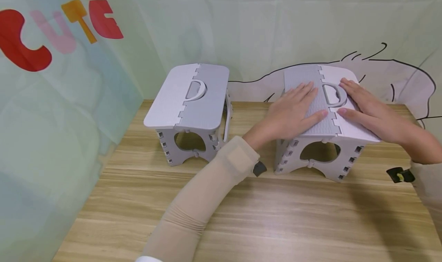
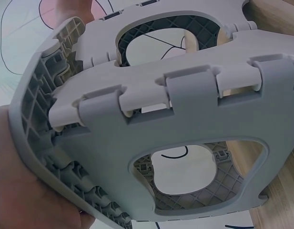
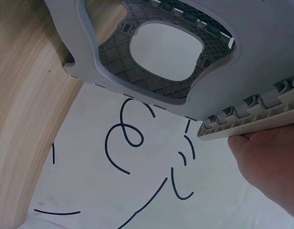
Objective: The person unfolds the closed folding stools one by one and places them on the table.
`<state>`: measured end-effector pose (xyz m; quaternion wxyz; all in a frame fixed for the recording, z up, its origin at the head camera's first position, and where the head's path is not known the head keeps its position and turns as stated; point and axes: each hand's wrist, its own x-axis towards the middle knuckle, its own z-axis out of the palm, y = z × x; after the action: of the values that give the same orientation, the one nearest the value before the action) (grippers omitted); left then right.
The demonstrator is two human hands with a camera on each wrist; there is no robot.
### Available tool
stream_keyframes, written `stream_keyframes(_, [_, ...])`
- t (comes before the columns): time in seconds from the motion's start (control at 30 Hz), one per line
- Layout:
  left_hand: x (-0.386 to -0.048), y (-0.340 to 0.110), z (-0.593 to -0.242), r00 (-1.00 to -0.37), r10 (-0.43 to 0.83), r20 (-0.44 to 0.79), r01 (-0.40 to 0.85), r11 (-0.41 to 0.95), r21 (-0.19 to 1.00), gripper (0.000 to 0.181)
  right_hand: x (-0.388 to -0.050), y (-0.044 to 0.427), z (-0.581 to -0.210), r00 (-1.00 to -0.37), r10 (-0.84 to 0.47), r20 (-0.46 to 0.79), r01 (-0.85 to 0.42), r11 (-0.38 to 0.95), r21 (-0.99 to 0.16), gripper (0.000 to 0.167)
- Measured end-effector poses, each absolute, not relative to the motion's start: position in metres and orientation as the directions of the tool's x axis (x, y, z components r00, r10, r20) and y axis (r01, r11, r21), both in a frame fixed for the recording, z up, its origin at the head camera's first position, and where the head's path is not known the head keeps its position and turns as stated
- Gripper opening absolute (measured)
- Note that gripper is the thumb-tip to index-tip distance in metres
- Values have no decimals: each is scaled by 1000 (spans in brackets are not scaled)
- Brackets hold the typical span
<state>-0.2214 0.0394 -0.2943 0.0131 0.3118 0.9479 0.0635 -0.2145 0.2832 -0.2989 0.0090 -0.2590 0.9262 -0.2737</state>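
A grey and white folding step stool (image 1: 310, 118) stands unfolded at the right of the table. My left hand (image 1: 290, 110) lies flat with straight fingers on the grey half of its top. On the white half rests my right hand (image 1: 376, 110), fingers straight, beside the carry handle (image 1: 341, 96). In the left wrist view the hand (image 2: 32, 176) touches the edge of the stool's top, above a hinged leg panel (image 2: 185, 124). The right wrist view catches part of the hand (image 3: 270, 167) at the top's edge; the fingers are hidden there.
A second folding stool (image 1: 188, 101), also unfolded, stands to the left on the wooden table (image 1: 262, 219). A printed cloth backdrop (image 1: 221, 32) hangs behind the table and along its left side, with coloured letters on it.
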Motion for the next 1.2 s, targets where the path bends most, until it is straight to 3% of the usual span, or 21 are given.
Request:
stream_keyframes(0.73, [-220, 41, -289, -808, 589, -19, 585, 805, 95, 75, -216, 285, -297, -859, -499, 118, -494, 743, -452, 71])
stream_keyframes(1.2, [-221, 40, -289, -804, 594, -18, 589, 801, 110, 76, -216, 285, -298, -864, -491, 113, -481, 738, -472, 71])
